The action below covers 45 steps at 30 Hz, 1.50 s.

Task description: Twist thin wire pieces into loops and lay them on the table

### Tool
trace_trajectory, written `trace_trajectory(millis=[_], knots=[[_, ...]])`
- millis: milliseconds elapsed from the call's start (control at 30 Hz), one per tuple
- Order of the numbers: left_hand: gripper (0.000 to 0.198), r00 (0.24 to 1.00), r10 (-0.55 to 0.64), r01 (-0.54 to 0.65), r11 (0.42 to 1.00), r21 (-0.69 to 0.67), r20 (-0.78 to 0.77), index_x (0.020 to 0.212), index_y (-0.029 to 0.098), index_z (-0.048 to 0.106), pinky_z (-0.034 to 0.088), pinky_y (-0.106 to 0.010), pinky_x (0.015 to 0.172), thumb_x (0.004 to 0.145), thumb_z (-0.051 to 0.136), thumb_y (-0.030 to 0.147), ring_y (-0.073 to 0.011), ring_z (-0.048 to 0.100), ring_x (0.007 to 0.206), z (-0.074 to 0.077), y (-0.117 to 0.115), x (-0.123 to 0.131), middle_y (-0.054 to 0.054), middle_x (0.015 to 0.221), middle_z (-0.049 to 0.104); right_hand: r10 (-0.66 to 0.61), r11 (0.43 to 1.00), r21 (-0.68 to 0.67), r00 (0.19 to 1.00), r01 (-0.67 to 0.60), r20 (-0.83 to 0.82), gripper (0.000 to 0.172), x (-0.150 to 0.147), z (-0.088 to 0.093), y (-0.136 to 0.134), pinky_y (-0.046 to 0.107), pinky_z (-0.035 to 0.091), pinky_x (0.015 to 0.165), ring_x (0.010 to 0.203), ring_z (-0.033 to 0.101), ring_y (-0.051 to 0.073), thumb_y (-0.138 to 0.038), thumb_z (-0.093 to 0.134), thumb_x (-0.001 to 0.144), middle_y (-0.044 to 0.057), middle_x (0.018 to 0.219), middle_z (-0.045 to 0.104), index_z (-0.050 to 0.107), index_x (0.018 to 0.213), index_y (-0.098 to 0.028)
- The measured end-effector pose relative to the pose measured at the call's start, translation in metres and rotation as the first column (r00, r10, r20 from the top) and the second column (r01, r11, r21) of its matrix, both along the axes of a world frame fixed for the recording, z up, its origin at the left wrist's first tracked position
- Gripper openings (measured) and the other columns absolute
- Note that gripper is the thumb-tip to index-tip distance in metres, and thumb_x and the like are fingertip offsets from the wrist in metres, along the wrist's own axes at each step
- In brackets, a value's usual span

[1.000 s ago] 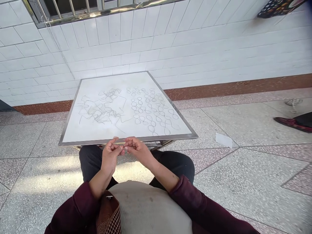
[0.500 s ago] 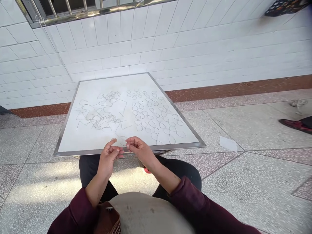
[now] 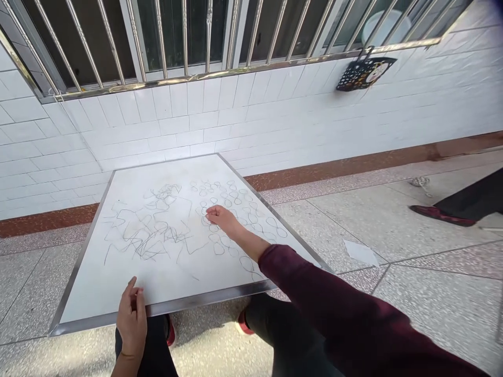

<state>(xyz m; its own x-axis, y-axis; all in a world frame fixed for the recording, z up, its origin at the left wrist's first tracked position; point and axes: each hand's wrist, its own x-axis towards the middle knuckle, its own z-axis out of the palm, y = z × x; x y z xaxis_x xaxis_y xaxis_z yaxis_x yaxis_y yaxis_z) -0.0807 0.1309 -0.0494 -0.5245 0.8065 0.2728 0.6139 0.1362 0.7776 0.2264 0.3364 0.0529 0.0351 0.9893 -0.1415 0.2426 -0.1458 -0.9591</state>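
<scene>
My right hand (image 3: 222, 219) reaches over the white table (image 3: 168, 283), thumb and fingers pinched at a thin wire loop (image 3: 204, 220) that shows partly at the fingertips. Around it lie several dark wire loops twisted into figure eights (image 3: 251, 212), spread in rough rows on the right half. My left hand (image 3: 132, 314) rests at the front edge with its fingers apart, holding nothing that I can see. On the left half is a loose tangle of bent thin wires (image 3: 145, 243).
The table's metal rim (image 3: 208, 298) runs just above my knees. Behind stands a white tiled wall (image 3: 165, 128) with a barred window and a hanging patterned bag (image 3: 363, 73). A white sheet (image 3: 360, 253) lies on the floor at right, near another person's shoe (image 3: 442, 214).
My hands were together at the front edge with a wire loop between them. Now my right hand has moved forward over the loops, and my left has dropped left, apart. The view has tilted up.
</scene>
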Motion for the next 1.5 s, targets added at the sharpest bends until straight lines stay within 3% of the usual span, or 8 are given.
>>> trace_trajectory(millis=[200,400,733,900,1033,1133,1333,1500], knots=[[0.036,0.926,-0.037,0.07,0.995,0.073,-0.376,0.124,0.019,0.063,0.049,-0.028,0.059,0.095,0.05,0.035,-0.0184,0.067,0.071,-0.021,-0.002,0.003,-0.006,0.088,0.073,-0.078,0.997,-0.005,0.968,0.081,0.239,0.02,-0.008,-0.014,0.086,0.024,0.045,0.061,0.079,0.061,0.015,-0.02,0.064,0.079,0.007,0.109,0.067,0.062,0.1,-0.019],[0.038,0.867,-0.002,0.104,0.979,0.178,-0.498,0.131,0.024,0.058,0.049,-0.028,0.057,0.093,0.054,0.027,-0.0182,0.066,0.063,-0.032,-0.002,0.003,-0.003,0.079,0.07,-0.082,0.996,0.001,0.901,0.09,0.426,0.023,-0.016,-0.025,0.139,0.026,0.044,0.066,0.084,0.062,0.017,-0.02,0.058,0.086,0.008,0.111,0.068,0.06,0.109,-0.019],[0.044,0.834,-0.034,0.129,0.982,0.135,-0.551,0.136,0.024,0.053,0.048,-0.026,0.059,0.092,0.055,0.019,-0.0169,0.065,0.066,-0.027,-0.008,0.007,-0.002,0.08,0.069,0.007,0.999,-0.037,0.813,0.019,0.583,0.026,-0.031,-0.04,0.153,0.03,0.043,0.069,0.09,0.062,0.022,-0.015,0.052,0.088,0.01,0.106,0.068,0.058,0.113,-0.018],[0.039,0.831,-0.031,0.124,0.984,0.131,-0.555,0.132,0.02,0.056,0.047,-0.026,0.061,0.093,0.054,0.019,-0.0168,0.065,0.068,-0.027,-0.007,0.007,-0.003,0.08,0.069,0.002,1.0,-0.005,0.837,0.001,0.548,0.025,-0.027,-0.024,0.142,0.031,0.043,0.069,0.089,0.062,0.023,-0.017,0.049,0.092,0.012,0.106,0.067,0.057,0.116,-0.017],[0.039,0.83,-0.044,0.148,0.979,0.143,-0.556,0.132,0.019,0.056,0.047,-0.027,0.062,0.093,0.054,0.019,-0.0169,0.065,0.068,-0.028,-0.005,0.005,-0.003,0.08,0.069,0.004,0.997,0.063,0.885,-0.038,0.465,0.025,-0.014,0.005,0.106,0.03,0.044,0.068,0.087,0.062,0.021,-0.021,0.048,0.093,0.01,0.113,0.068,0.058,0.116,-0.02],[0.038,0.84,-0.066,0.16,0.978,0.13,-0.538,0.132,0.018,0.056,0.048,-0.028,0.064,0.093,0.053,0.019,-0.0169,0.064,0.068,-0.024,-0.003,0.006,-0.004,0.079,0.068,0.093,0.988,0.079,0.921,-0.132,0.378,0.018,-0.011,0.013,0.04,0.029,0.046,0.068,0.084,0.063,0.018,-0.027,0.055,0.089,0.005,0.107,0.071,0.065,0.104,-0.023],[0.036,0.899,-0.119,0.176,0.979,0.098,-0.422,0.129,0.015,0.058,0.05,-0.032,0.072,0.096,0.048,0.023,-0.0192,0.063,0.073,-0.012,-0.001,0.008,-0.007,0.081,0.067,0.315,0.936,0.117,0.939,-0.331,0.136,0.012,-0.028,-0.03,-0.132,0.034,0.046,0.062,0.067,0.059,0.019,-0.036,0.057,0.088,0.001,0.08,0.07,0.067,0.088,-0.03],[0.034,0.906,-0.14,0.199,0.974,0.109,-0.4,0.126,0.017,0.06,0.049,-0.032,0.073,0.096,0.047,0.025,-0.0194,0.063,0.076,-0.011,0.0,0.007,-0.007,0.084,0.067,0.182,0.933,0.27,0.959,-0.238,0.216,0.015,-0.045,-0.06,-0.168,0.04,0.051,0.072,0.081,0.062,0.024,-0.03,0.052,0.09,0.006,0.092,0.069,0.066,0.094,-0.029]])
